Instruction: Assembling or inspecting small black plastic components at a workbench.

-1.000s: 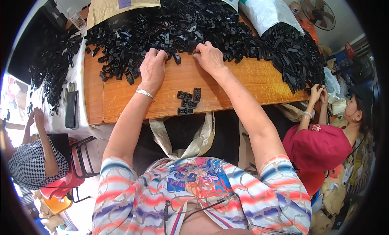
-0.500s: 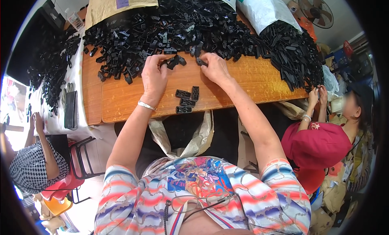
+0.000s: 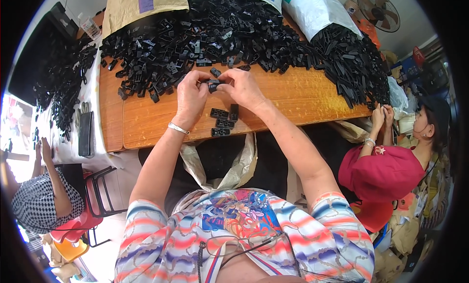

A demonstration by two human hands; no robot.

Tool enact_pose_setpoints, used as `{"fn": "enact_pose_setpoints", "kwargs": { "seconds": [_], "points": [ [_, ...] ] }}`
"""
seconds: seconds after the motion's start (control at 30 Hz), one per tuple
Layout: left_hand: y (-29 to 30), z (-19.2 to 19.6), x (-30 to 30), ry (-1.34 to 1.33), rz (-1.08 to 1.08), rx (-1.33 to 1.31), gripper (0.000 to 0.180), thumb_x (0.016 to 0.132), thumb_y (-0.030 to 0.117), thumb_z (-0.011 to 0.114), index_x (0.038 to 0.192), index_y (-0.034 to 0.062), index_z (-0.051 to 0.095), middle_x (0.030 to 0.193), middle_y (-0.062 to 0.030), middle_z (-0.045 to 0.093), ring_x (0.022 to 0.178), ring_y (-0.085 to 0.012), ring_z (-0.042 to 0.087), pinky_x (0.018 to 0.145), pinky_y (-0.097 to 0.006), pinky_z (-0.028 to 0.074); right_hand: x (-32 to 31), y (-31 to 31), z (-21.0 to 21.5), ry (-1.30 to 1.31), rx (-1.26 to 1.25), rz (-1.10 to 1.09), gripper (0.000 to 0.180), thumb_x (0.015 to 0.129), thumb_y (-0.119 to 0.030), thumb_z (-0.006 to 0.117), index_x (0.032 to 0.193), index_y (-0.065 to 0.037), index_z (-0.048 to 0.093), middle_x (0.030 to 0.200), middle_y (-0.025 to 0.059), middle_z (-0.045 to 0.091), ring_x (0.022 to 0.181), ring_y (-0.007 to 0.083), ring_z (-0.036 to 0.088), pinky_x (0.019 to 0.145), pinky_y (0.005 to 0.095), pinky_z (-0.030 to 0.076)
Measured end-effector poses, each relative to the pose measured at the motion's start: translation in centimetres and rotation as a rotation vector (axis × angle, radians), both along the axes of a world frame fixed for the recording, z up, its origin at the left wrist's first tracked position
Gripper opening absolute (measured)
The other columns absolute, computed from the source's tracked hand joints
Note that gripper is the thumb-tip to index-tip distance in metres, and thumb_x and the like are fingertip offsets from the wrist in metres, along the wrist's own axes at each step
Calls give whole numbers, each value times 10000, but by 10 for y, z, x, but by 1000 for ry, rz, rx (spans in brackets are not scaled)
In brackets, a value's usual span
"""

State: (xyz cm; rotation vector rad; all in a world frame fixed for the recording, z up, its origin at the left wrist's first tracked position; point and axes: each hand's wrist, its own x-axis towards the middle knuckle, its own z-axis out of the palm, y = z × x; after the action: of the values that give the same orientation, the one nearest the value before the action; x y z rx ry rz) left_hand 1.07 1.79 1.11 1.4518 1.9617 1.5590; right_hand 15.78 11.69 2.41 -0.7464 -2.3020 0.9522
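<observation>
Pinching one small black plastic piece (image 3: 213, 83) with both hands over the wooden table (image 3: 303, 95)

Left hand (image 3: 191, 95) and right hand (image 3: 243, 87) fingers are closed on it together, just in front of the big black parts pile (image 3: 215, 34), above the few finished pieces (image 3: 223, 121).

Bright, even daylight fills the scene, strongest at the far left edge, where the view burns out to near white beside a person in a checked shirt (image 3: 39, 205). The orange-brown wooden surface (image 3: 303, 95) is evenly lit, with only soft, short shadows under the heap of small black plastic parts (image 3: 220, 34). The glossy parts catch small highlights, and the white woven sack (image 3: 317, 12) shows mild glare. Focus is sharp in the centre and softens toward the rim. Fisheye distortion bends the surface's edges, and a black circular border cuts off the corners.
</observation>
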Motion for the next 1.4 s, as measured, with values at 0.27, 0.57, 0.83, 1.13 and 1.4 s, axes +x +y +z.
{"fn": "enact_pose_setpoints", "kwargs": {
  "seconds": [0.27, 0.57, 0.83, 1.13, 1.4],
  "points": [
    [-4, -16, -11, -709, 80, -68, 114, 862, -46, 570, 955, -46, 636, 784, -85, 673, 608, -107, 630, 548, -221, 512, -5, -10, 2, -85, 53, -6, 271, 735, -108, 811, 922, 32, 675, 829, 110, 667, 708, 196, 655, 654, 299, 533],
    [12, -22, -20, -440, 124, -105, 225, 857, -28, 549, 1079, -44, 587, 921, -115, 668, 758, -158, 653, 664, -266, 542, 7, -9, -4, -206, 241, 59, 229, 710, -131, 797, 879, -29, 682, 874, 132, 650, 834, 321, 651, 722, 410, 523],
    [-19, -5, 2, 202, 57, -51, 313, 816, -22, 586, 1120, 55, 603, 1060, -145, 539, 889, -288, 618, 787, -370, 514, 47, 14, 3, -188, 184, -188, 140, 803, -106, 736, 906, -28, 682, 900, 102, 653, 772, 214, 685, 725, 356, 531],
    [-14, -7, 3, 348, -156, -156, 308, 786, 48, 682, 1088, 90, 640, 1007, -97, 564, 947, -284, 579, 804, -386, 499, 33, 18, -7, -218, 201, -223, 168, 798, -146, 742, 917, -50, 674, 916, 121, 629, 836, 318, 644, 749, 420, 515],
    [-17, -12, 5, 332, -129, -152, 231, 735, 105, 735, 939, 77, 631, 965, -81, 581, 976, -293, 565, 810, -386, 486, 15, 18, -8, -347, 406, -95, 258, 803, -149, 718, 1034, -68, 635, 992, 152, 631, 853, 362, 651, 730, 454, 520]
  ]
}}
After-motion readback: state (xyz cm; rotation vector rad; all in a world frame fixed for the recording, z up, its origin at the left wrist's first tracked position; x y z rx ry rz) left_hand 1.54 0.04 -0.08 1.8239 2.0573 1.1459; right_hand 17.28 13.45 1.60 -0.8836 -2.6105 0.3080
